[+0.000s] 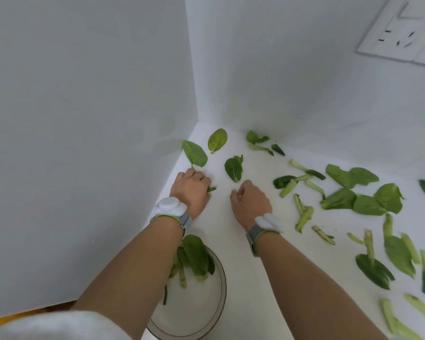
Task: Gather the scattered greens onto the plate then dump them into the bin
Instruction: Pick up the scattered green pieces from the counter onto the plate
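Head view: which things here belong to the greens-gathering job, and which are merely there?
Job:
- scattered greens on the counter
- plate, some greens already on it
- left hand, gripping a green piece
- right hand, fingers curled

Merely there:
- wall socket
- wristbands

Scattered greens [341,200], loose leaves and pale cut stems, lie flat across the white counter. Round white plate [206,315] near counter edge holds several leaves and stems.

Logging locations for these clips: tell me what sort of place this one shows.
Probably a home kitchen counter corner. A white worktop meets white walls, a wall socket sits up right, and cut leafy greens lie scattered beside a plate holding some already.
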